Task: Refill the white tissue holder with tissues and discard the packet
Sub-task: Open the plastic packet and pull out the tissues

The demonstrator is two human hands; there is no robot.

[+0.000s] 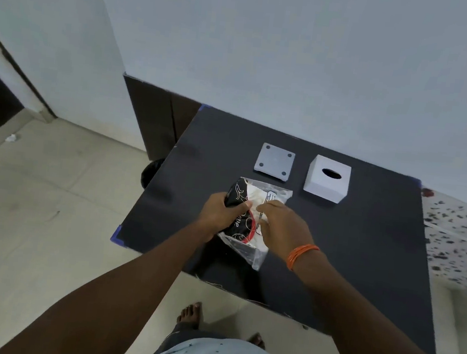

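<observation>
A tissue packet (256,197), clear plastic with black, white and red print, lies on the dark table (363,250). My left hand (219,213) grips its left side. My right hand (285,226) rests on its right side, fingers curled onto the plastic. Behind the packet stands the white cube tissue holder (327,178) with an oval slot on top. To its left lies the holder's square grey base plate (274,161) with round pads at its corners.
A black bin (151,172) stands on the floor by the table's left edge. A speckled white cloth (461,237) covers a surface at the right. The wall runs close behind the table. My bare feet (190,314) are under the near edge.
</observation>
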